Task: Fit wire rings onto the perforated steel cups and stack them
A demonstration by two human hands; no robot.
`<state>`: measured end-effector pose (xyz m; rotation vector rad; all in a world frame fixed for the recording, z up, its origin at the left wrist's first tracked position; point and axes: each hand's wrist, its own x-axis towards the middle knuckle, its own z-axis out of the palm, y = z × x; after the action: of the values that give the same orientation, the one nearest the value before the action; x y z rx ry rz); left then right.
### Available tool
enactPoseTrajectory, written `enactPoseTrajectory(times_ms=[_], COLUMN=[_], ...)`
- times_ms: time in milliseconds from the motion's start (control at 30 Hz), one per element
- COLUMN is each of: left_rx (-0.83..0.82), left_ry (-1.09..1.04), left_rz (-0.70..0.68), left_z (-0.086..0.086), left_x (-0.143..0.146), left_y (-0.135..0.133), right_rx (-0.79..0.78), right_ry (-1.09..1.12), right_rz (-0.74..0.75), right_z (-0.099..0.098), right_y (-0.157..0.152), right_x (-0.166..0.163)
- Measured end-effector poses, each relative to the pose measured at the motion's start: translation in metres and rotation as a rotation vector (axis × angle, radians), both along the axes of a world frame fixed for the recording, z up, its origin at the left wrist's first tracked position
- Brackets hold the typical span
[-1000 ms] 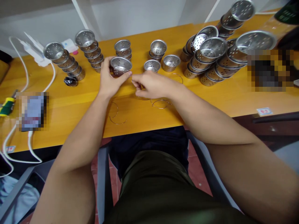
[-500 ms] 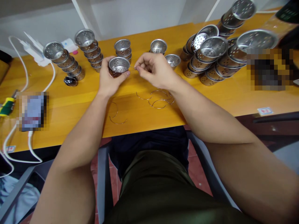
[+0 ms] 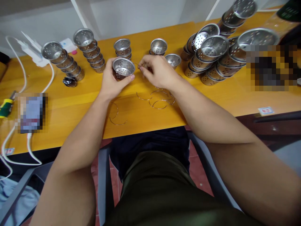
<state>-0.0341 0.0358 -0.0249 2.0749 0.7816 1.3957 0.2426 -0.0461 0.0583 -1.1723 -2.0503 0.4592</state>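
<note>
My left hand (image 3: 113, 82) is wrapped round a perforated metal cup (image 3: 124, 68), its thumb along the near side and the cup's mouth facing up. Just right of the cup, my right hand (image 3: 156, 69) is closed in a pinch on a thin wire (image 3: 136, 65), whose end points toward the cup's rim. Most of that wire is hidden by the fingers. Several curved wire pieces (image 3: 161, 99) lie on the wooden desk below my right hand, and another curved wire (image 3: 118, 123) lies nearer the front edge.
Stacks of similar cups stand at the left (image 3: 86, 44), at the back (image 3: 122, 47) and thickly at the right (image 3: 213, 51). A single cup (image 3: 173, 59) sits behind my right wrist. White cables (image 3: 50, 78), a phone (image 3: 33, 113) and a yellow-green tool handle (image 3: 6, 108) lie at the left.
The held cup has shifted slightly right and is turned a little in my left hand. My right hand has moved slightly right, still pinching the wire.
</note>
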Motion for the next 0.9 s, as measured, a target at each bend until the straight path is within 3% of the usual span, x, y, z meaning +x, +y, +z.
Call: enactPoseTrajectory(times_ms=[167,333,467,667,900], left_rx=[-0.02,-0.032,-0.049,-0.043,-0.023], left_ry=[0.055,0.043,0.055,0.057,0.062], left_rz=[0.034,0.032,0.012,-0.019,-0.051], left_z=[0.004,0.013,0.018,0.019,0.016], left_x=[0.001,0.007,0.012,0.017,0.018], left_y=[-0.003,-0.013,-0.023,-0.034,-0.037], right_rx=[0.054,0.07,0.046,-0.006,0.012], right_ry=[0.108,0.336,0.261,0.069,0.11], right_rz=[-0.042,0.042,0.052,-0.083,-0.073], right_z=[0.007,0.004,0.005,0.013,0.011], right_y=[-0.003,0.003,-0.003,-0.016,-0.013], right_x=[-0.003,-0.009,-0.013,-0.016,-0.017])
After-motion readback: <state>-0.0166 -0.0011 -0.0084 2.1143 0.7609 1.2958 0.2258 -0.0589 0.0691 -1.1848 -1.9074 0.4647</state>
